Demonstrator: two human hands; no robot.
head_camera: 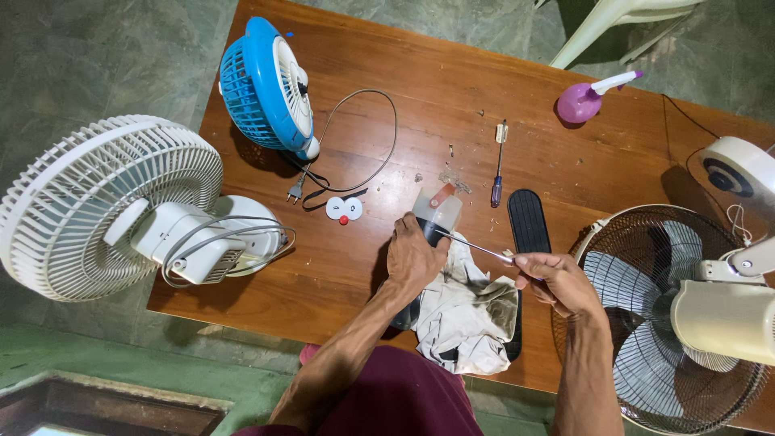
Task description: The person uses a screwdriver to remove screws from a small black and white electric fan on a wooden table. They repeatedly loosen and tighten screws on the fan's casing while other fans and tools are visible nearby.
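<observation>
Your left hand [413, 257] is wrapped closed around a fan blade [437, 211] at table centre. Your right hand [557, 282], at its 4 o'clock, pinches a thin metal rod [476, 245]. A stained cloth [464, 319] lies at 6 o'clock.

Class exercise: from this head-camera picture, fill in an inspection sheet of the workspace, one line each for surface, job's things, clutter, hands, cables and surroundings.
Surface: brown wooden table, with small specks of debris near the middle.
Job's things: dark part with a translucent cap, thin metal rod, stained cloth under the hands.
Clutter: screwdriver, black ribbed piece, purple spray bottle, small white discs with a red knob.
Hands: left hand grips the dark part; right hand pinches the rod.
Cables: grey plug cord looped from the blue fan; cord coiled on the white fan.
Surroundings: beige fan at right, white plastic chair, green floor.
</observation>
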